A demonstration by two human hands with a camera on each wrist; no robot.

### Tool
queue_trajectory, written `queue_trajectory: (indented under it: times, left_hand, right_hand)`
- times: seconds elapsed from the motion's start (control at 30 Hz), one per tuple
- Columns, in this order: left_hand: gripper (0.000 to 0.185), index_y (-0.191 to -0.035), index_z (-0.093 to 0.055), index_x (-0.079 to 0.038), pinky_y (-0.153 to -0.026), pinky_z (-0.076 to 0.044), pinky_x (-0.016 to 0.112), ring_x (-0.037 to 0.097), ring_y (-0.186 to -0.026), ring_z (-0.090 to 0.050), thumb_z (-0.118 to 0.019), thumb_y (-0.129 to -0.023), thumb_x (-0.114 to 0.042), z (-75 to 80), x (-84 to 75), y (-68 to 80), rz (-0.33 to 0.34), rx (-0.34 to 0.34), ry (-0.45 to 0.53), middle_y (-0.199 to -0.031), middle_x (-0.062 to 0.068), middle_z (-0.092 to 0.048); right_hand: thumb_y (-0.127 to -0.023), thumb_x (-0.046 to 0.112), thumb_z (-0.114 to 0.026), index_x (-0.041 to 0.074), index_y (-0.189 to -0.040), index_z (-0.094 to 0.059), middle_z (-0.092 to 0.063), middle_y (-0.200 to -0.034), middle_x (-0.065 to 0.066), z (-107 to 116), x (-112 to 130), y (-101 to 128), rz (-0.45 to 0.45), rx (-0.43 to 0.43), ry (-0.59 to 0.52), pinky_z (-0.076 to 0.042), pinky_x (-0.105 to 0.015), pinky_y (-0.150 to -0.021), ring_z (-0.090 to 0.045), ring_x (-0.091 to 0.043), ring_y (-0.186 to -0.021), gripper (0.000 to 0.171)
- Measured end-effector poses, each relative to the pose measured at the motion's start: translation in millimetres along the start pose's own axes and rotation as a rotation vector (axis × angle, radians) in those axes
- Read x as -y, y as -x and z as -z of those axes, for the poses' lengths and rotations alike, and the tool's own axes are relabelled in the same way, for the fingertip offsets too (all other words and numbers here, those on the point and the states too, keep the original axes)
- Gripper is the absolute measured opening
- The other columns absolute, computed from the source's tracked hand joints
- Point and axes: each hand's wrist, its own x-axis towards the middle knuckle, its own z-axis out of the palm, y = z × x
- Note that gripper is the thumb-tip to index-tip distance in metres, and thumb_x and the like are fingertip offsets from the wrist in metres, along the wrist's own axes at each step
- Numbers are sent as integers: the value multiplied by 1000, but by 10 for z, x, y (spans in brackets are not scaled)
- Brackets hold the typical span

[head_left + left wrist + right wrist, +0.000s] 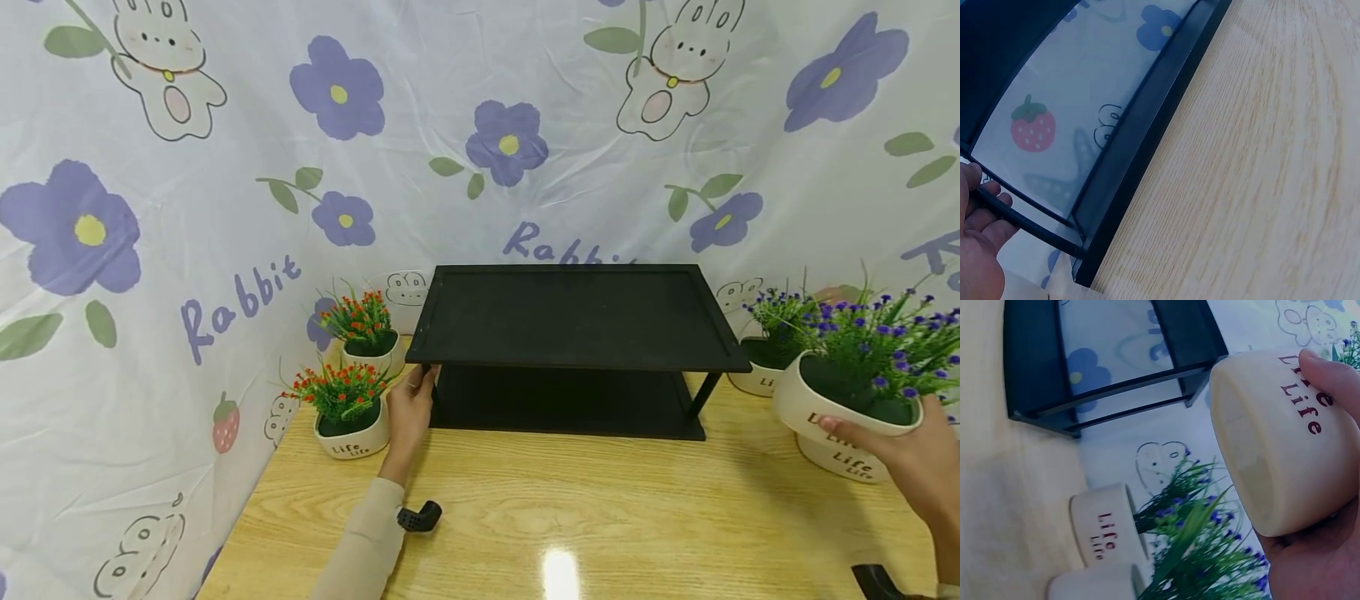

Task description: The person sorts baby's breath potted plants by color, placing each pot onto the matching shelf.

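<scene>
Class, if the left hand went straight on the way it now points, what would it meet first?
Most likely the black shelf: the left hand holds the shelf's left front post, so it would push on that straight away, though exact depth is hard to judge.

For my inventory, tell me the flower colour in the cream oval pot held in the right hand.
Blue-purple flowers, best seen in the head view.

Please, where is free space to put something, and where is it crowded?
Bare: the shelf's upper board, the visible lower board under it, and the table in front, right of the left sleeve. Crowded: the left, with two red-flowered pots and the left hand gripping the post; the right, with purple-flowered pots and the pot in the right hand.
</scene>
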Motion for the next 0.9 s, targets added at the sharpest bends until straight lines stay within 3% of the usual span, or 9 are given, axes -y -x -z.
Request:
queue_trajectory:
  times: [0.17, 0.4, 0.47, 0.6, 0.73, 0.9]
  left_hand:
    - [26, -128, -78, -8, -67, -42, 21, 22, -82, -61, -61, -110, -16, 7, -4, 2, 0, 5, 4, -118, 20, -78]
    - [25, -127, -78, -8, -62, -39, 23, 21, -77, -58, -61, -110, -17, 11, -5, 4, 3, 3, 6, -113, 20, -77]
    - [24, -125, -79, -8, -63, -40, 24, 22, -77, -58, -62, -110, -17, 9, -5, 3, 3, 1, 8, -113, 20, -77]
    - [22, -122, -80, -7, -67, -42, 23, 22, -81, -59, -64, -109, -17, 3, 0, -6, -10, -8, -2, -113, 19, -79]
    - [23, -123, -80, -8, -71, -46, 27, 25, -86, -62, -64, -109, -18, 2, 1, -9, -12, -9, -1, -116, 17, -79]
    - [27, -130, -77, -9, -96, -60, 43, 26, -115, -73, -63, -110, -19, 3, -4, -3, 3, 7, 21, -129, 14, -77]
  right_hand:
    - [-99, 40, -74, -5, -168, 7, 1, -166, -48, 54, 121, -78, 81, -33, 2, -21, -87, -109, -14, -75, -146, 116]
    - [-99, 39, -72, 3, -169, 14, 11, -171, -40, 63, 325, -213, 110, -4, -28, -12, -89, -113, -1, -72, -152, 116]
    - [-98, 36, -74, 8, -171, 8, 4, -172, -39, 36, 387, -253, 154, -6, -43, -12, -89, -113, -4, -70, -153, 113]
    - [-96, 32, -77, 10, -173, 0, -5, -173, -38, -13, 517, -337, 222, -10, -37, -14, -89, -113, -8, -69, -154, 111]
    - [-96, 41, -73, 3, -170, 8, 6, -172, -38, -31, 658, -406, 174, 25, 13, -13, -89, -112, -1, -69, -154, 116]
    - [-97, 49, -70, 0, -167, 15, 15, -172, -36, -65, 834, -490, 166, 95, 42, -14, -89, -111, 4, -68, -154, 121]
